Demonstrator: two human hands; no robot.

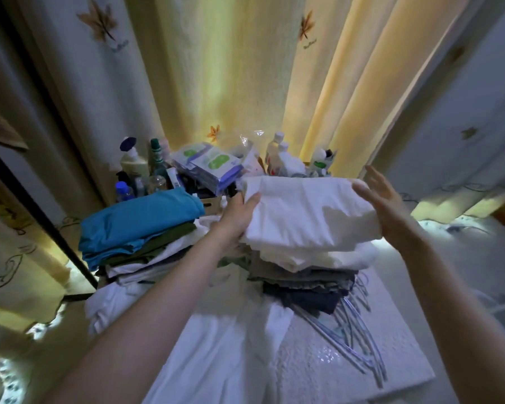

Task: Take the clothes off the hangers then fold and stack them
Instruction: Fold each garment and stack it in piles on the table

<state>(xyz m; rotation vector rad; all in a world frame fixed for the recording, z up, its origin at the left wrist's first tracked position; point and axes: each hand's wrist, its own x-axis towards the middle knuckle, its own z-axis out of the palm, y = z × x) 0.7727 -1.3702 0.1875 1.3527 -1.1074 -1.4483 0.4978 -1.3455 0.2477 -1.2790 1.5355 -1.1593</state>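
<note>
Two bare forearms reach forward over a loose white garment (216, 330) spread across the white textured worktop (333, 363). The left hand (239, 211) grips the left end of a folded white cloth garment (301, 211), thumb on top and fingers tucked beneath. The right hand (382, 199) is flat against its right end, fingers straight. The garment rests on top of a stack of folded white, beige, grey and navy clothes (303, 275). Beside that stack on the left sits another pile topped by a folded bright blue shirt (140, 223). Pale blue plastic hangers (359, 325) lie just right of the stacks. Behind them are bottles and packets (213, 167).
</note>
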